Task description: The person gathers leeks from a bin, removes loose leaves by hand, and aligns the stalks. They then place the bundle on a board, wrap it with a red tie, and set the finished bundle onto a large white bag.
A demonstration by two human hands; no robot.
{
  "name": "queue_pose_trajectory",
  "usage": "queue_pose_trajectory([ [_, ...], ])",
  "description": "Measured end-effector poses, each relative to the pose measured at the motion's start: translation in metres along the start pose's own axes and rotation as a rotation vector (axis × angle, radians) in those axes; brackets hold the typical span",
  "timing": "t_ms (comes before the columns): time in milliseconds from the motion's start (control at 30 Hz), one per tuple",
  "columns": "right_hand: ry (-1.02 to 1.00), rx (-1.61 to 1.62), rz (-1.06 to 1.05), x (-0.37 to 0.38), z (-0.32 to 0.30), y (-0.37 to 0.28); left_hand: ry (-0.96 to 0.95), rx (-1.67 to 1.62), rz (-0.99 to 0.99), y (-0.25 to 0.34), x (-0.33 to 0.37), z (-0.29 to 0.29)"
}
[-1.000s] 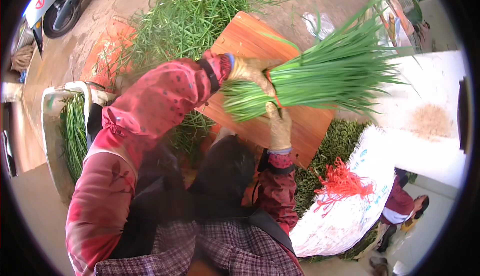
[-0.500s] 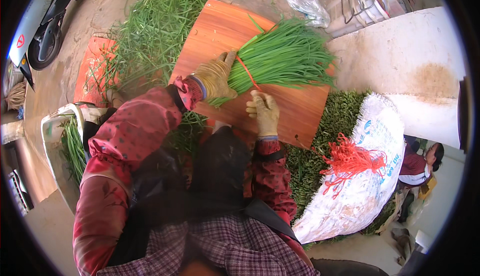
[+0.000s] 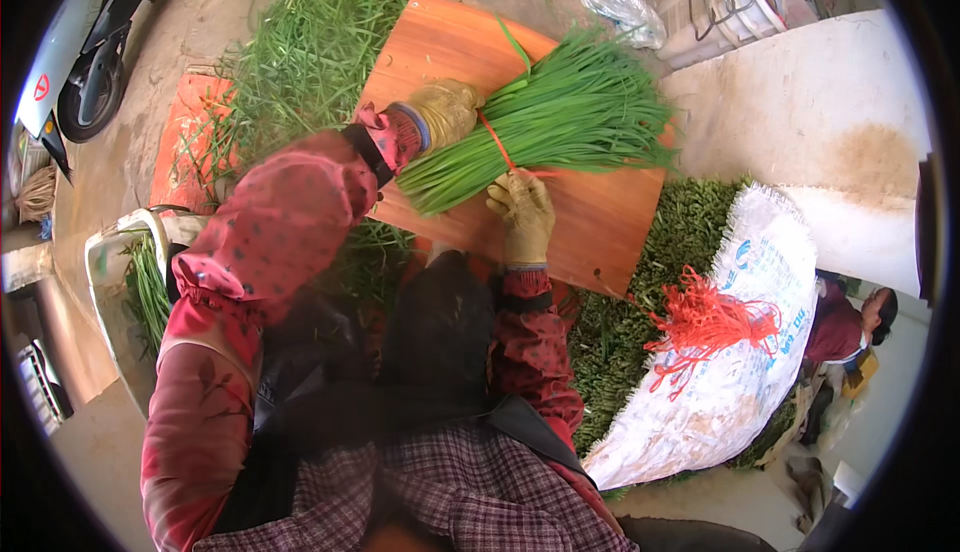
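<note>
A bundle of green garlic chives (image 3: 590,102) lies across a reddish-brown wooden board (image 3: 600,222), its cut ends toward my left arm and its leafy tips at the right. A red string (image 3: 497,140) crosses over the bundle's middle. My left hand (image 3: 443,112), in a yellowish work glove, is closed at the string's far end, on the far side of the stalks; its fingertips are partly hidden. On the near side, my gloved right hand (image 3: 523,214) pinches the string's near end with curled fingers.
Loose green leaves (image 3: 310,42) are heaped beyond the board. To the right, red strings (image 3: 715,317) rest on a white woven sack (image 3: 740,382) over more stacked greens (image 3: 610,352). A white tub (image 3: 110,282) stands at left. Another person (image 3: 850,322) is at far right.
My left hand has lifted off the stalks, moved slightly away from me and closed, uncovering the cut ends. My right hand stays at the string's near end, its fingers now more curled.
</note>
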State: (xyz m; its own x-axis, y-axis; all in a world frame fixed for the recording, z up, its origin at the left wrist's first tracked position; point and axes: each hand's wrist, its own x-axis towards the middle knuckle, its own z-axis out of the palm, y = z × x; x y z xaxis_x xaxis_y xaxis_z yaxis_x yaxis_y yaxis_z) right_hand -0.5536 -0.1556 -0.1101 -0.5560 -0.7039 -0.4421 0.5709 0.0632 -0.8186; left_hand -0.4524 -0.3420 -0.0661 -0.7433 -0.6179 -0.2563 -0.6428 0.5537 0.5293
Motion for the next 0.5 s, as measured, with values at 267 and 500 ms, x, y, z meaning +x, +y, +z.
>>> queue_pose_trajectory([
  [267, 0.043, -0.003, -0.100, 0.013, -0.012, 0.008, 0.106, 0.380, 0.136, 0.024, 0.010, 0.004],
  [500, 0.109, 0.076, -0.345, 0.011, -0.013, -0.014, 0.215, 0.302, -0.027, 0.074, -0.050, 0.021],
])
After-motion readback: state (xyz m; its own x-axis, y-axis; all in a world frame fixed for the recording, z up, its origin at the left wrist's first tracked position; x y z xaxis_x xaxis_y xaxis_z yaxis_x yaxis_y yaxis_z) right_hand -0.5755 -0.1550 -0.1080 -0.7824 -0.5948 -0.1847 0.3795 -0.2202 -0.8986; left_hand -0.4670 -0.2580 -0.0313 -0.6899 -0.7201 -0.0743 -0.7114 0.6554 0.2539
